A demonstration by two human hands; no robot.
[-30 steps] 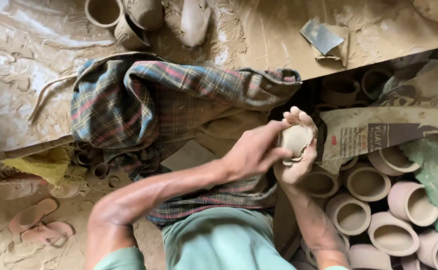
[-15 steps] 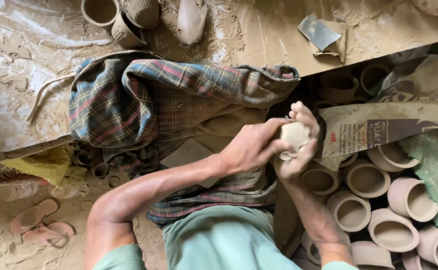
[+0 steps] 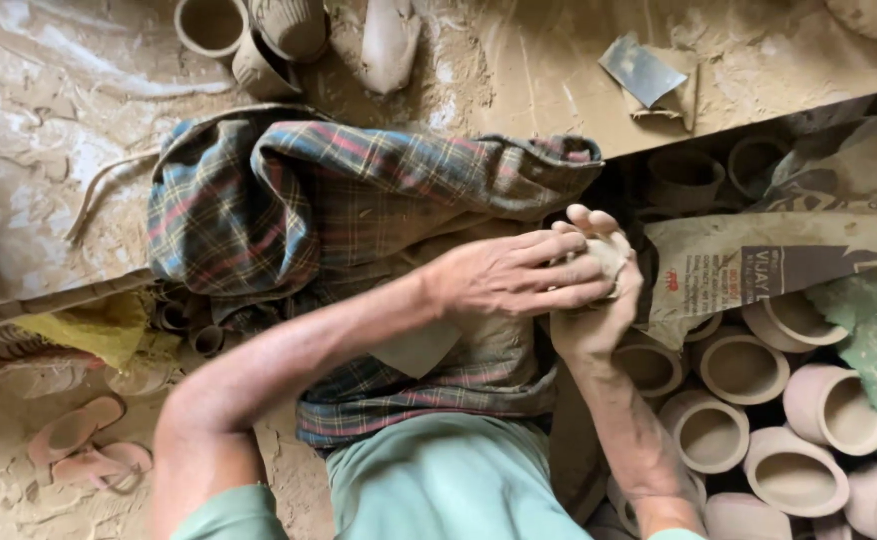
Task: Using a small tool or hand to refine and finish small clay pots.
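Both hands are closing around a small pale lump of clay: the right hand is cupping it from beneath, while the left hand is laying its fingers flat across its top. Below them, a plaid cloth is draping over the lap. Round unfired clay pots are crowding the right side, and two dusty cups are sitting on the muddy tabletop.

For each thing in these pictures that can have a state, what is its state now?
Clay lump: pressed between both hands.
Left hand: fingers laid over the lump.
Right hand: cupped under the lump.
Plaid cloth: crumpled, draped over the lap.
Clay pots: upright, open, empty.
Sandals: lying on the floor.
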